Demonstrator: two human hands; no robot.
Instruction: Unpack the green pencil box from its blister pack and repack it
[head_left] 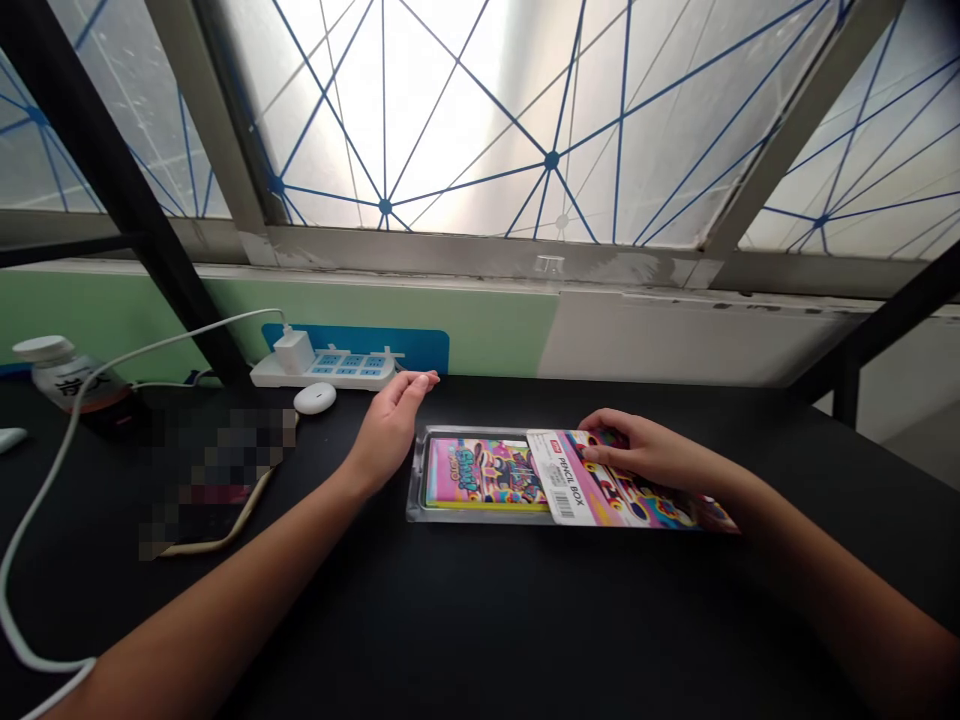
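A flat pencil box [487,472] with a colourful cartoon print lies in a clear plastic tray [417,500] on the black table. A pink printed cardboard sleeve [637,500], labelled "PENCIL BOX", covers its right part. My right hand [637,445] grips the sleeve's far edge, thumb on top and fingers curled at the back. Beside the tray's far left corner is my left hand [390,425], its thumb and fingers pressed together. Nothing shows between those fingertips, and the hand seems apart from the tray.
A blurred-out phone [225,500] lies on the left, near a white round case [315,398]. Behind stands a power strip [337,372] with a charger [294,350]; its white cable [45,500] loops down the left side. A bottle [82,385] stands far left.
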